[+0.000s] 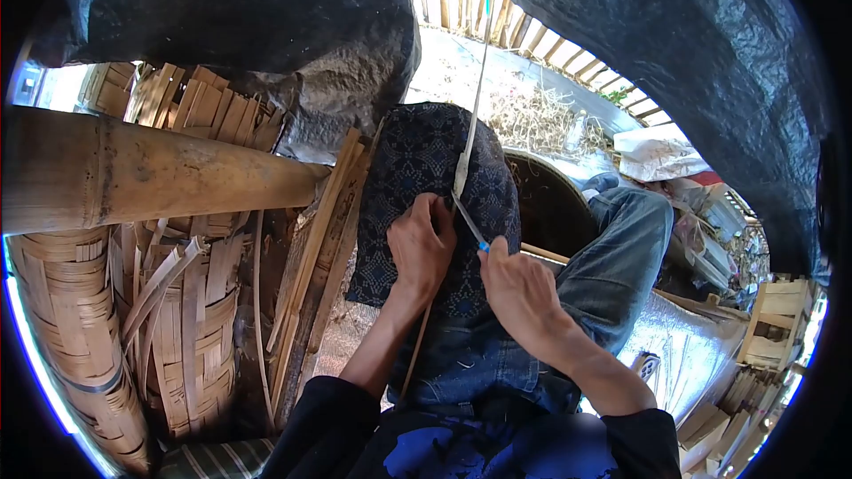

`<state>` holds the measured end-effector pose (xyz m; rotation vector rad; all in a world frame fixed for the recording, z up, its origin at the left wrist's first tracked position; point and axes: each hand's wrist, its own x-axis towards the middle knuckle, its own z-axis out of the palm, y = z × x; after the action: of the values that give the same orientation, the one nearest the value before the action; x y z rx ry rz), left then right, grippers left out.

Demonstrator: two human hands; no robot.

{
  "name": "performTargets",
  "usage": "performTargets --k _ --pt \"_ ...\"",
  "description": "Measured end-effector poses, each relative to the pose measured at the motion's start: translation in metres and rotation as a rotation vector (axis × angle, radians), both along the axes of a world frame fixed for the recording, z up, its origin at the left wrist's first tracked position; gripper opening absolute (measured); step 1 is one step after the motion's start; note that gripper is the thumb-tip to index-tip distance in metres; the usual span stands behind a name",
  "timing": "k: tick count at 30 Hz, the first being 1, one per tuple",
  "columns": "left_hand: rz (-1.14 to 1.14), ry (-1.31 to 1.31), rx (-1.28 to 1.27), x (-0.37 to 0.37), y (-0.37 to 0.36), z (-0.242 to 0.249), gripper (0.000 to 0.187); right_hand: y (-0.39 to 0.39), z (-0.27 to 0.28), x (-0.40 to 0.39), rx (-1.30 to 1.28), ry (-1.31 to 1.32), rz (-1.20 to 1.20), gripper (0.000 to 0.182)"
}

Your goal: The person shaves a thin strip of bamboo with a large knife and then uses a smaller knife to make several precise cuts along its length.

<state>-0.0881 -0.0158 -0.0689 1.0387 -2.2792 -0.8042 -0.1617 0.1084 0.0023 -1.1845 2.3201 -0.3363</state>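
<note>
A long thin bamboo strip (479, 89) runs down from the top of the view, over my lap and under my left forearm. My left hand (419, 247) is closed in a pinch on it, thumb and forefinger together, above the dark patterned cloth (413, 151) on my leg. My right hand (524, 293) wraps round the handle of a small knife (468, 223) with blue at the base of the blade. The blade points up and left, its tip meeting the strip just beside my left fingertips. Most of the handle is hidden in my fist.
A thick bamboo pole (169, 173) juts in from the left, above tall woven bamboo rolls (67, 328). Split bamboo pieces (315, 275) lean beside my leg. A dark round container (550, 200) stands behind my bent right knee. Black plastic sheeting (657, 27) hangs overhead.
</note>
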Motion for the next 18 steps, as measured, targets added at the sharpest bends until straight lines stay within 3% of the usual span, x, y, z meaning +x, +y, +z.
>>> performTargets --k 3,6,13,17,18 --pt "0.023 0.045 -0.001 0.0 -0.001 -0.001 0.004 0.009 -0.002 -0.003 -0.08 -0.016 0.061 0.028" --pt "0.047 0.089 0.04 0.001 -0.002 0.002 0.004 0.013 -0.004 -0.019 -0.216 -0.041 -0.05 0.031" --pt "0.0 0.123 0.071 0.003 0.001 0.004 0.003 -0.005 -0.011 -0.011 -0.175 0.035 -0.023 0.031" --pt "0.012 0.107 0.093 0.004 -0.001 0.003 0.003 -0.003 -0.009 -0.004 -0.13 -0.048 -0.014 0.032" --pt "0.031 0.109 0.113 0.003 -0.002 0.002 0.003 -0.002 -0.012 -0.01 -0.232 -0.069 -0.025 0.033"
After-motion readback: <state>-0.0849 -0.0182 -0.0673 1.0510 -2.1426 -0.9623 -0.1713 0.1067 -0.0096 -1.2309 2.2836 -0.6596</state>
